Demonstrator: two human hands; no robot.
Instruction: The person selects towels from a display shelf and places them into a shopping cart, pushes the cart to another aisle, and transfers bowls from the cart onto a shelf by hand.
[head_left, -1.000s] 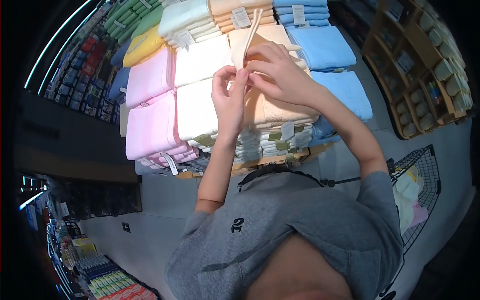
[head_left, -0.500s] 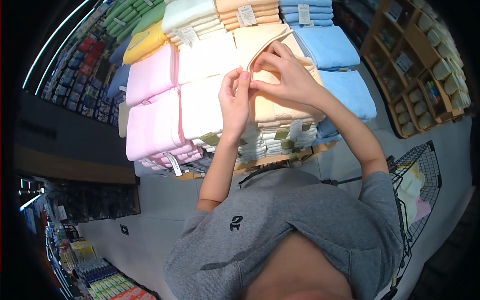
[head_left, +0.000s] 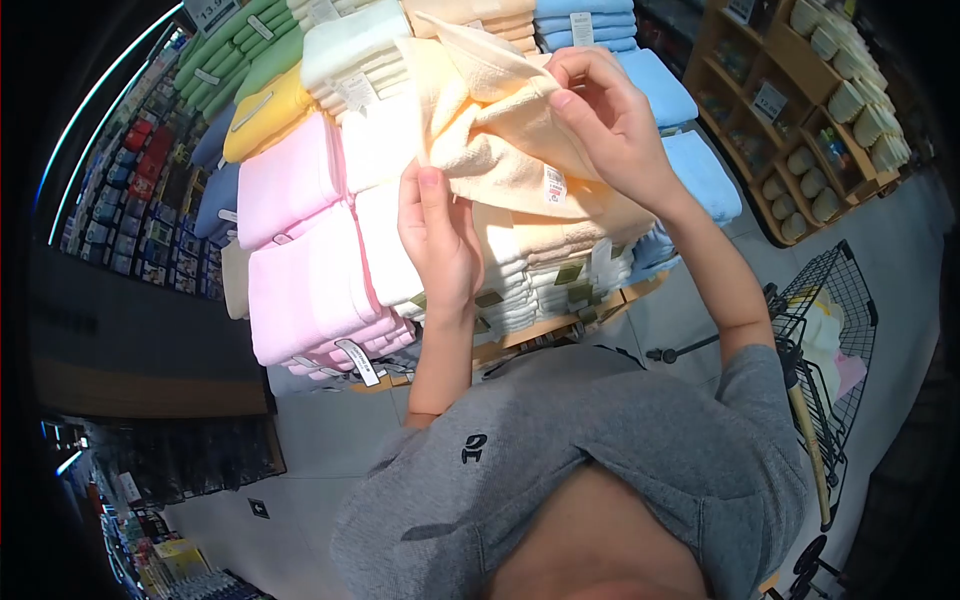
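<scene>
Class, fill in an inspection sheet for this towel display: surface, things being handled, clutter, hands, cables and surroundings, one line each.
Surface: light wooden display table, mostly hidden under stacks of folded towels.
Handled things: pale peach terry towel, partly unfolded and creased, with a small white printed label.
Clutter: folded pink towels, folded yellow towels and folded blue towels around it; a white paper tag juts from the pink stack.
Hands: left hand and right hand each pinch the peach towel's edge.
Cables: nothing seen.
Surroundings: black wire-mesh cart with cloths inside; brown wooden shelf unit; grey tiled floor.
</scene>
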